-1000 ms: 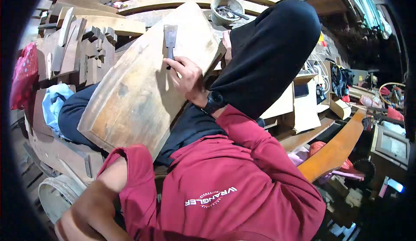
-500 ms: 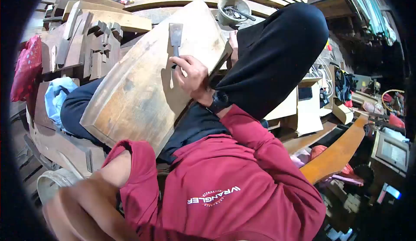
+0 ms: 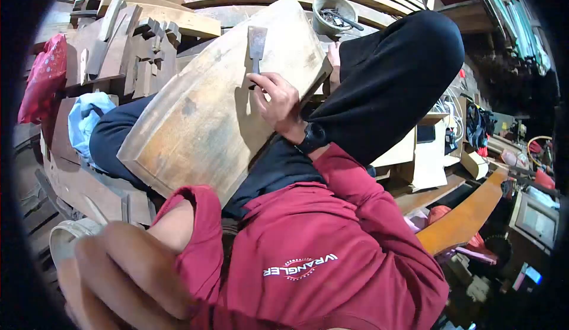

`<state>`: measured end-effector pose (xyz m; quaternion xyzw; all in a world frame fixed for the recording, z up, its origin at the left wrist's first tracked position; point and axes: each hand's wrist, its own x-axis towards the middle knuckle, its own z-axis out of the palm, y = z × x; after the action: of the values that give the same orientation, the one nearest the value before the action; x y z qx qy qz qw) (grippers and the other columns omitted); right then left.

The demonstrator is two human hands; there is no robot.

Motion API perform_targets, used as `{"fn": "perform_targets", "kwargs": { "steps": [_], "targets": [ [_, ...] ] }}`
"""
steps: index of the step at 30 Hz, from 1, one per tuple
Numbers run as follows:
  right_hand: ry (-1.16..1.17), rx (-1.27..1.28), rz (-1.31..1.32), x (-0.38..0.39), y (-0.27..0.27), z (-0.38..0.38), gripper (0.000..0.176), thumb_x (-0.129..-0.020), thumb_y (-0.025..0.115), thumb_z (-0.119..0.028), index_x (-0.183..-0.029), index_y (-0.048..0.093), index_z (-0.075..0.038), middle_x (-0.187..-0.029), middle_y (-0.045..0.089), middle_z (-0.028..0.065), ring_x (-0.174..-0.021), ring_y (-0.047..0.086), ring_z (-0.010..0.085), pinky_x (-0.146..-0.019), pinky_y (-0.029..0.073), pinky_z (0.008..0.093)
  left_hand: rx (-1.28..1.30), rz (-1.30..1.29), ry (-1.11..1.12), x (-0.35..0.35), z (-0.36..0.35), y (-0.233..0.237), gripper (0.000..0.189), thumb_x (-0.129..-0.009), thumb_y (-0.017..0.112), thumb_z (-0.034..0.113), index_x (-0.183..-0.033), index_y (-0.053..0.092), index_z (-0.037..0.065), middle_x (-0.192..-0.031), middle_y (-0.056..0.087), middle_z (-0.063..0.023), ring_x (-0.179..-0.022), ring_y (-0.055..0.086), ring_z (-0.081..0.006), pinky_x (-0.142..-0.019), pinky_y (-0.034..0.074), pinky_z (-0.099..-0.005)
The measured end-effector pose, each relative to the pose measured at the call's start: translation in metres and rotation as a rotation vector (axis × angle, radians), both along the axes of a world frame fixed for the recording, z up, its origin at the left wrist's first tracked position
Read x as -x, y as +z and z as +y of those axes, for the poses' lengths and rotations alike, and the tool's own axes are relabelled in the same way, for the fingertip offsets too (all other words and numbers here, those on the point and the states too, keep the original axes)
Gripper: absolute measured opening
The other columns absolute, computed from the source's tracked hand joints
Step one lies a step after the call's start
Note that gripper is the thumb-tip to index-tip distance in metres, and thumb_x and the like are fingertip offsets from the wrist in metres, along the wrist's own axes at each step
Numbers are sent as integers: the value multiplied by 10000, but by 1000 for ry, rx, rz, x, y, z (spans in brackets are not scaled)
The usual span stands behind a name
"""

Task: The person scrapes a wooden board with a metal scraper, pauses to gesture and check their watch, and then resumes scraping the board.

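A wide flat chisel (image 3: 256, 42) with a worn grey blade points away from me, its handle mostly hidden in my right hand (image 3: 277, 101). That hand is closed on the handle, wears a dark watch, and rests above a large pale wooden panel (image 3: 189, 122). The panel lies tilted across my lap and legs, with stains on its face. Close to the camera at the lower left, my left hand (image 3: 127, 276) is raised and slightly blurred. Its fingers are bent and held together; the tips are out of sight, so anything in them is hidden.
A bucket with metal bits (image 3: 333, 14) stands beyond the panel. Stacked wood pieces (image 3: 151, 51) and a red bag (image 3: 45, 78) lie left. Another pale bucket (image 3: 65, 238) is by my left arm. A curved orange-brown board (image 3: 465, 214) lies right.
The whole view has shifted slightly, so the panel and chisel appear a little farther right. My left hand, more blurred before, stays raised near the camera. The right hand keeps its hold.
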<state>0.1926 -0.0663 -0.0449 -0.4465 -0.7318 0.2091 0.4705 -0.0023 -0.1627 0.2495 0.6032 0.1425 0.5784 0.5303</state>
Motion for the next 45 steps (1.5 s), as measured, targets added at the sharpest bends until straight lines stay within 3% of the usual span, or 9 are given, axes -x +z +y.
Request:
{"fn": "perform_targets", "kwargs": {
  "steps": [7,11,15,17,23,26,37,42,45],
  "targets": [
    [3,-28,9,-1,6,0,369,-781,710,24,-1142,727,-50,-909,676,155,-801,680,327,-721,569,399,-171,-172,-99,-8,4,-15,226,-974,612,189,-1034,788,317,-687,541,75,-574,457,-68,-556,355,-248],
    [-32,-67,49,-2,3,1,393,-804,654,37,-1183,722,-40,-988,684,170,-858,693,325,-762,572,392,-208,-208,-134,-8,3,-16,270,-969,610,168,-1099,797,315,-689,535,80,-585,453,-65,-580,361,-236],
    [-9,169,-72,-2,1,0,430,-808,634,47,-1224,704,-37,-1006,683,183,-846,683,325,-764,567,388,-236,-240,-192,-7,-1,-14,325,-964,609,148,-1165,806,312,-690,529,84,-596,450,-61,-604,367,-225],
    [-25,36,-28,-3,-3,0,445,-807,638,42,-1242,692,-35,-994,672,179,-830,676,324,-756,563,391,-232,-166,-287,2,3,-10,343,-962,608,134,-1185,807,304,-696,529,84,-590,442,-61,-604,364,-223],
    [-40,121,-35,0,-8,2,439,-808,627,62,-1239,681,-4,-1021,681,187,-833,678,334,-755,567,386,-224,-54,-363,-10,29,5,352,-940,618,92,-1134,819,307,-689,502,81,-564,419,-60,-604,355,-229],
    [-45,-4,22,-4,-3,4,463,-807,629,65,-1262,670,-7,-1018,675,186,-846,684,332,-761,569,376,-170,117,-467,20,26,14,334,-944,623,95,-1099,823,312,-670,474,80,-556,412,-57,-604,352,-225],
    [-6,-21,-32,-2,3,-2,412,-784,661,18,-1194,685,-14,-944,676,177,-808,681,348,-724,562,400,-313,-198,-302,-20,31,-9,234,-904,649,110,-909,811,279,-634,468,77,-551,453,-43,-623,367,-244],
    [-44,-10,33,-5,6,-6,386,-751,652,-36,-1136,687,-28,-873,638,173,-787,655,368,-719,547,434,-305,-761,-449,-17,31,-39,133,-787,673,76,-681,723,139,-622,659,30,-492,597,-70,-467,530,-222],
    [-28,-76,35,-2,-2,-3,355,-763,655,-48,-1116,691,-39,-907,642,175,-804,656,366,-732,550,431,-320,-623,-541,-17,33,-42,163,-827,644,86,-749,764,164,-603,607,31,-483,556,-85,-469,457,-243]
  ]
}}
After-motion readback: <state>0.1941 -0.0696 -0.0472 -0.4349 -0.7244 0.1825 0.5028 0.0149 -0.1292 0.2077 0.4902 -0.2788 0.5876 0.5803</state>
